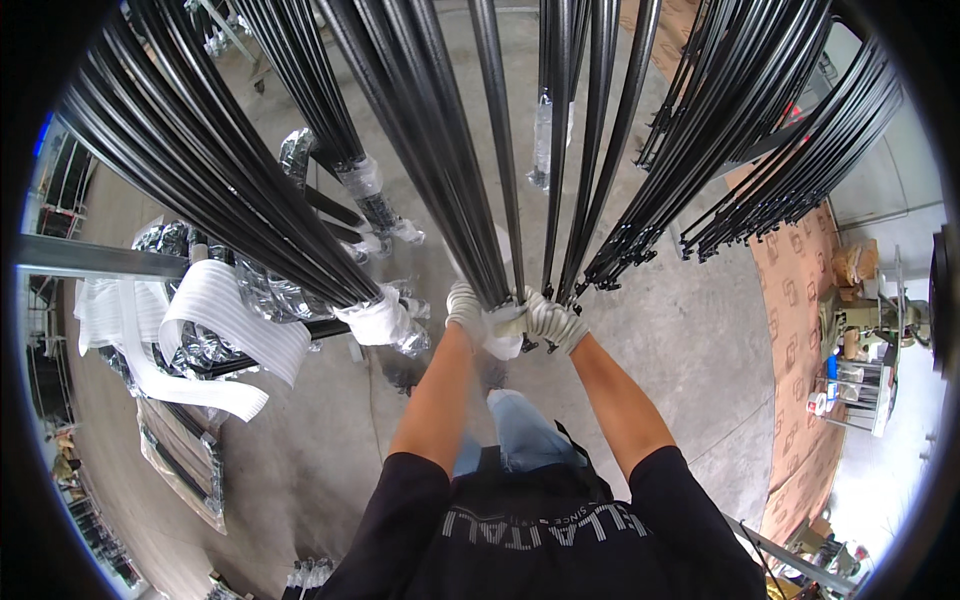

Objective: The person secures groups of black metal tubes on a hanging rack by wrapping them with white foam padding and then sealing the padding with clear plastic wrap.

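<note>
Long black metal rods [455,190] hang down in a bundle before me, their lower ends coming together between my hands. White wrapping [505,335] shows around the bottom of this bundle. My left hand [464,308], in a pale striped work glove, is closed at the bundle's left side against the wrapping. From the right, my right hand [552,320], gloved alike, has its fingers curled round the low ends by a thinner rod [508,190]. Small dark end fittings poke out below it. The gloves and wrapping hide the exact finger contact.
More black rods hang at left [200,170] and right [730,130]; the left bundle's end is wrapped in white foam and clear film. White foam strips [225,310] drape over a metal bar [100,258]. Brown printed sheeting [790,350] covers the floor beside a shelf cart [865,390].
</note>
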